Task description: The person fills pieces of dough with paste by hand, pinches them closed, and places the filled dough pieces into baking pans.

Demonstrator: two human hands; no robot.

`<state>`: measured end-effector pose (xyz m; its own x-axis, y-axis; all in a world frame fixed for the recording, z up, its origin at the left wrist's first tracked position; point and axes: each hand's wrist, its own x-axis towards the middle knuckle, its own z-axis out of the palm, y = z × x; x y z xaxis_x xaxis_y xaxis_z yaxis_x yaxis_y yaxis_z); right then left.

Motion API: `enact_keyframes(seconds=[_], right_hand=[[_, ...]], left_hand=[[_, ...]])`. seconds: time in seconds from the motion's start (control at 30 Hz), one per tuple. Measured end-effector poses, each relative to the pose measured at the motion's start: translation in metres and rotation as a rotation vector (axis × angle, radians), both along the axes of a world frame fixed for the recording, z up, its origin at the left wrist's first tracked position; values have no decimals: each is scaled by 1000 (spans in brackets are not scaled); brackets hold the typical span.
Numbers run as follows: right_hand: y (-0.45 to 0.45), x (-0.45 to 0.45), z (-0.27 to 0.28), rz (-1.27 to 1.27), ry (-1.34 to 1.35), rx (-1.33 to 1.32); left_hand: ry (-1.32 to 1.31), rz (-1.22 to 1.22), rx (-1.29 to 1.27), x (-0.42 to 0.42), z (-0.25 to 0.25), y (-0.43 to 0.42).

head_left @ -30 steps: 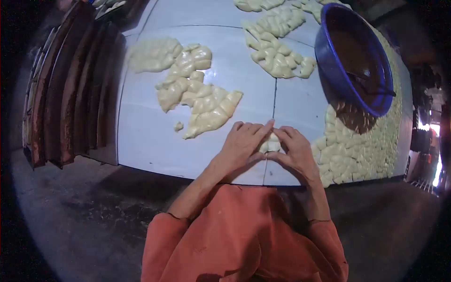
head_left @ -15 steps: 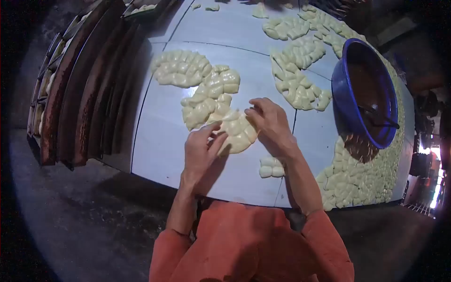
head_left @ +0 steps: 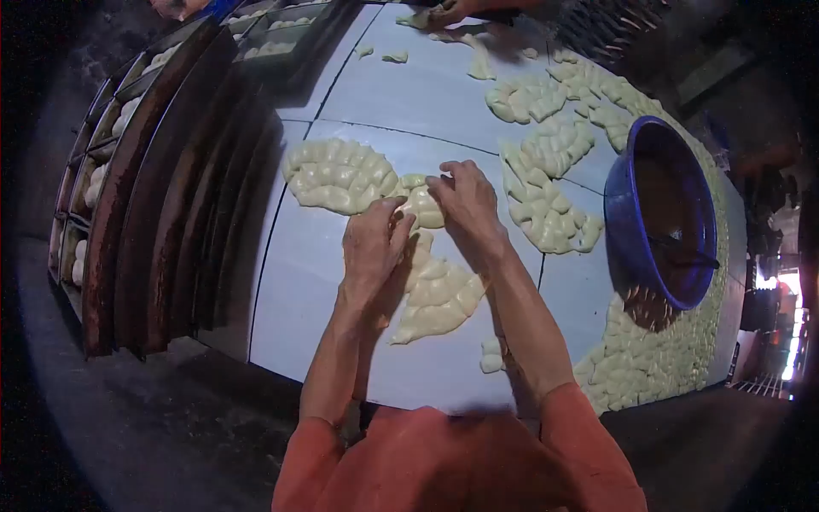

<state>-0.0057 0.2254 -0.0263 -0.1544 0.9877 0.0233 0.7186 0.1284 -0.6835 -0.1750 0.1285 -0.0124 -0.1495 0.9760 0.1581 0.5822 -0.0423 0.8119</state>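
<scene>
Soft pale dough pieces, pressed together in a lumpy cluster, lie on the white tiled table. My left hand (head_left: 373, 245) is closed with bent fingers on the near left edge of a small dough section (head_left: 424, 207). Opposite it, my right hand (head_left: 471, 201) grips that section's right edge with curled fingers. A wider dough cluster (head_left: 339, 175) adjoins it on the left. Below my hands a fan-shaped dough sheet (head_left: 439, 297) lies flat, and a small dough piece (head_left: 492, 355) sits beside my right forearm. My fingertips partly hide the dough they touch.
A blue basin (head_left: 621, 209) holding brown liquid and a dark-handled tool stands on the right, with many dough pieces (head_left: 653, 358) around it. Dark metal trays (head_left: 136, 222) stack at the left. At the far edge is another person's hand (head_left: 448, 13).
Both hands have moved away from me, from the near dough sheet to the section beyond it. The view has shifted, and another person's hand now shows at the far edge.
</scene>
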Motion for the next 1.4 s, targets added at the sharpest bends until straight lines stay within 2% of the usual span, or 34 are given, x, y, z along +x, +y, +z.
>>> enact_keyframes(seconds=[0.07, 0.13, 0.2, 0.23, 0.27, 0.33, 0.37, 0.5, 0.57, 0.6, 0.67, 0.73, 0.8, 0.9, 1.0, 1.03, 1.1, 1.2, 1.27, 1.33, 1.4], right_hand=[[10, -9, -3, 155, -56, 99], [14, -15, -7, 204, -69, 127], [25, -23, -13, 379, -110, 221], [31, -25, -12, 429, -42, 287], [38, -23, -9, 424, 21, 60], [33, -19, -1, 131, 668, -403], [27, -14, 12, 31, 975, -529], [50, 19, 3, 60, 775, -449], [50, 24, 15, 122, 416, -429], [49, 27, 12, 120, 414, -432], [47, 34, 3, 349, 160, -271], [44, 37, 10, 412, 86, -256], [43, 39, 12, 534, -86, -101], [44, 32, 29, 422, -161, -240], [42, 34, 38, 166, 398, -484], [47, 38, 34, 164, 396, -500], [55, 48, 27, 93, 703, -346], [42, 55, 58, 11, 982, -282], [42, 66, 63, 45, 1114, -220], [43, 77, 64, 115, 1354, -184], [43, 87, 80, 247, 1557, -338]], left_hand=[[-2, 6, -9, -6, 6, 17], [43, -6, 47, -11, -1, 29], [204, 22, 84, -14, -6, 35], [191, 6, 120, -16, -15, 39], [220, 17, 131, -16, -24, 42], [242, 42, 124, -13, -22, 41], [236, 47, 117, -13, -25, 43], [244, 49, 131, -8, -31, 49], [276, 50, 145, -5, -34, 52], [273, 48, 143, -4, -35, 54], [289, 24, 149, -2, -34, 56], [297, 15, 151, -2, -35, 58], [327, 2, 184, 0, -35, 60], [325, -60, 144, 2, -33, 60], [327, -125, 146, 4, -30, 58], [334, -127, 136, 6, -33, 58], [346, -146, 95, 7, -36, 61], [332, -160, 46, 10, -35, 64], [345, -126, 99, 10, -40, 65], [373, -116, 109, 9, -46, 67], [415, -84, 162, 10, -48, 68]])
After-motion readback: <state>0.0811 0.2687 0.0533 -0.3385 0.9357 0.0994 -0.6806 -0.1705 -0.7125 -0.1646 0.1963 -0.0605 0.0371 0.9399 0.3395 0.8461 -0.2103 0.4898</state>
